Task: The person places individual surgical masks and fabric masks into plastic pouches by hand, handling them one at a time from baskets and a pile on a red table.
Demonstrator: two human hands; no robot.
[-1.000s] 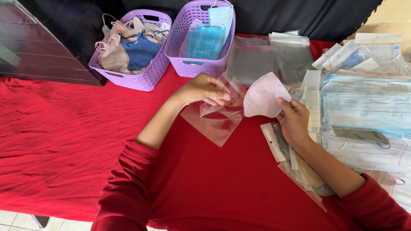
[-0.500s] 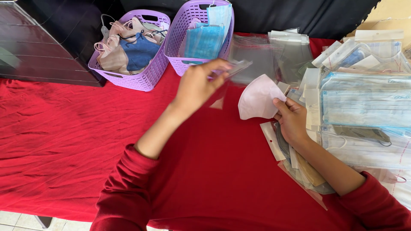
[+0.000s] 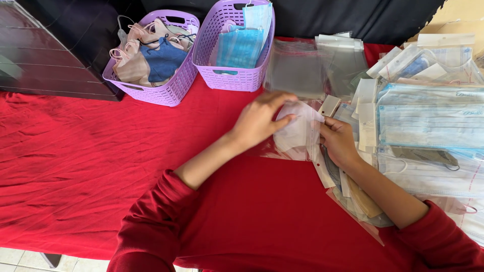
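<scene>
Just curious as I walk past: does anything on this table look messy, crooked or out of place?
Nothing looks damaged or spilled. The packaged masks at the right lie in a loose, overlapping heap, and one blue mask hangs over the rim of the right purple basket. The red cloth is wrinkled. Both hands, left hand and right hand, hold a clear sleeve.

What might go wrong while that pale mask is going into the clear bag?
The pale mask looks only partly inside the clear bag, so it may crease or catch at the mouth. The left hand and right hand work right beside loose packets, which an elbow might nudge off the red tablecloth.
</scene>
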